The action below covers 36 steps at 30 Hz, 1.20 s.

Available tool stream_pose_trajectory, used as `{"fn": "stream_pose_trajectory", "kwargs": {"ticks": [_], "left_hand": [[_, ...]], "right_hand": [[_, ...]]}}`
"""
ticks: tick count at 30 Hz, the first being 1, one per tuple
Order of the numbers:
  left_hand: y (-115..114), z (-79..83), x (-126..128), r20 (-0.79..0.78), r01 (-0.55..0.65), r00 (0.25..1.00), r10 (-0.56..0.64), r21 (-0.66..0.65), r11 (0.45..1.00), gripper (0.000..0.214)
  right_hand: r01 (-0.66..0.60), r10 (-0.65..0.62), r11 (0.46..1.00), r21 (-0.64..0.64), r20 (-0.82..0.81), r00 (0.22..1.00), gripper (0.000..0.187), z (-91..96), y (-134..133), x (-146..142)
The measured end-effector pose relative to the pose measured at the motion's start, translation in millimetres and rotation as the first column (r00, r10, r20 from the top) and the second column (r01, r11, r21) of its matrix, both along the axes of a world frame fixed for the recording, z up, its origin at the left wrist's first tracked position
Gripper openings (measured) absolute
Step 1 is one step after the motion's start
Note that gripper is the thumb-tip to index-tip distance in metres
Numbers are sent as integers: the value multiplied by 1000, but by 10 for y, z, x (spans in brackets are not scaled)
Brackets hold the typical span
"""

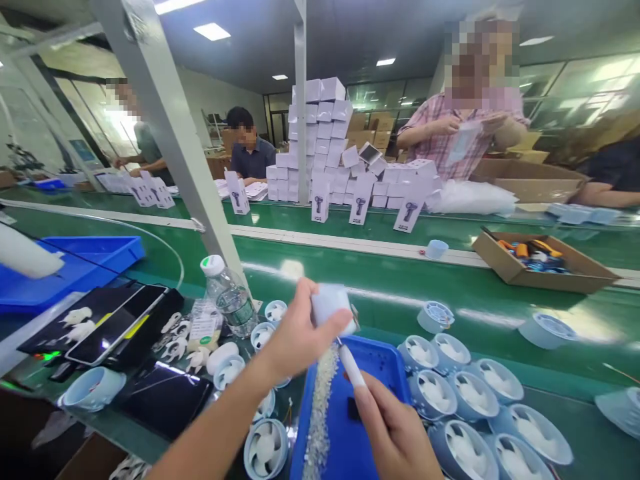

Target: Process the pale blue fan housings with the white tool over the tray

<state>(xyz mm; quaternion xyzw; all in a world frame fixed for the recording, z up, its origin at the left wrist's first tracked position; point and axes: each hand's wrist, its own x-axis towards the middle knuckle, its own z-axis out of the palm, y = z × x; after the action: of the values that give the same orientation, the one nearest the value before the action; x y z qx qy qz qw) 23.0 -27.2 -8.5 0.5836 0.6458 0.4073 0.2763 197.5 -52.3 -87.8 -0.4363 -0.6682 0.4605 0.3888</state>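
Observation:
My left hand (pixel 295 330) is closed around a pale blue round fan housing (pixel 331 305), held up over a blue tray (pixel 373 373). My right hand (pixel 397 433) grips a white pen-like tool (pixel 350 365) whose tip points up at the underside of the housing. A line of small clear bits (pixel 320 407) lies along the tray. To the right of the tray stand several pale blue fan housings with white blades (pixel 465 393). More of them (pixel 265 450) lie to the tray's left.
A water bottle (pixel 227 293), a phone on a black pad (pixel 117 323) and loose white fan blades (pixel 175 333) sit at left. A cardboard box of tools (pixel 543 260) rests on the green belt. Stacked white boxes (pixel 323 143) and several people are across it.

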Motion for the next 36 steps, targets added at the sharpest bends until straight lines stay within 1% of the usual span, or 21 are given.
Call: {"fn": "stream_pose_trajectory", "kwargs": {"ticks": [1, 2, 3, 5, 7, 9, 11, 13, 14, 16, 18, 19, 20, 21, 23, 25, 27, 29, 32, 34, 36], "left_hand": [[216, -63, -121, -87, -18, 996, 16, -18, 1000, 46], [438, -140, -226, -178, -15, 984, 8, -41, 999, 53], [652, -225, -308, -263, 3, 965, -22, -71, 997, 51], [1012, -398, -402, -418, 36, 904, -91, -139, 990, 37], [1235, -531, -419, -533, 47, 833, -150, -201, 978, 31], [1301, -581, -406, -609, 44, 772, -185, -240, 970, 37], [1230, -541, -419, -657, 36, 722, -216, -277, 960, 44], [1070, -450, -483, -686, 2, 677, -267, -361, 932, 42], [976, -403, -530, -693, -33, 656, -299, -423, 906, 39], [801, -338, -634, -694, -127, 623, -360, -544, 829, 34], [678, -326, -720, -685, -202, 615, -391, -616, 761, 33], [641, -339, -750, -679, -220, 619, -395, -632, 743, 33], [619, -360, -771, -674, -226, 627, -392, -638, 736, 34], [608, -384, -784, -670, -225, 637, -382, -635, 739, 34], [608, -428, -792, -666, -210, 660, -349, -609, 765, 33], [611, -443, -784, -666, -194, 683, -301, -562, 804, 31], [593, -413, -764, -666, -189, 708, -235, -499, 846, 31], [545, -337, -732, -652, -190, 741, -160, -433, 881, 32], [407, -171, -666, -595, -184, 802, -54, -332, 925, 36], [280, -58, -620, -546, -183, 838, 6, -271, 945, 35], [139, 35, -576, -498, -197, 865, 59, -229, 953, 35]], "right_hand": [[-10, 10, 999, -32, 18, 1000, 46, -44, 107, 14], [-7, 8, 998, -55, 31, 999, 48, -88, 199, 29], [9, -6, 997, -71, 40, 999, 49, -129, 271, 42], [64, -60, 995, -80, 54, 997, 46, -204, 359, 50], [134, -131, 989, -65, 52, 990, 39, -278, 399, 36], [170, -170, 985, -39, -3, 985, 35, -361, 425, 17], [145, -147, 989, -33, -98, 984, 35, -451, 455, 8], [98, -103, 994, -42, -151, 983, 34, -533, 489, 9], [88, -94, 995, -43, -157, 983, 34, -564, 506, 11], [79, -84, 996, -40, -152, 985, 33, -604, 534, 10], [68, -73, 997, -40, -152, 986, 32, -614, 554, 2], [59, -65, 997, -43, -154, 986, 32, -612, 561, -6], [52, -59, 998, -46, -153, 986, 32, -608, 566, -13], [48, -55, 998, -49, -151, 987, 33, -604, 569, -21], [43, -50, 998, -46, -148, 988, 33, -602, 572, -32], [45, -51, 998, -42, -148, 988, 32, -617, 570, -32], [46, -52, 998, -45, -143, 988, 29, -646, 564, -21], [55, -62, 997, -56, -128, 990, 28, -677, 555, -3], [84, -88, 995, -49, -98, 991, 27, -681, 535, 20], [111, -110, 994, 22, -53, 993, 25, -639, 521, 31], [91, -98, 985, 147, 39, 994, 22, -574, 509, 49]]}}
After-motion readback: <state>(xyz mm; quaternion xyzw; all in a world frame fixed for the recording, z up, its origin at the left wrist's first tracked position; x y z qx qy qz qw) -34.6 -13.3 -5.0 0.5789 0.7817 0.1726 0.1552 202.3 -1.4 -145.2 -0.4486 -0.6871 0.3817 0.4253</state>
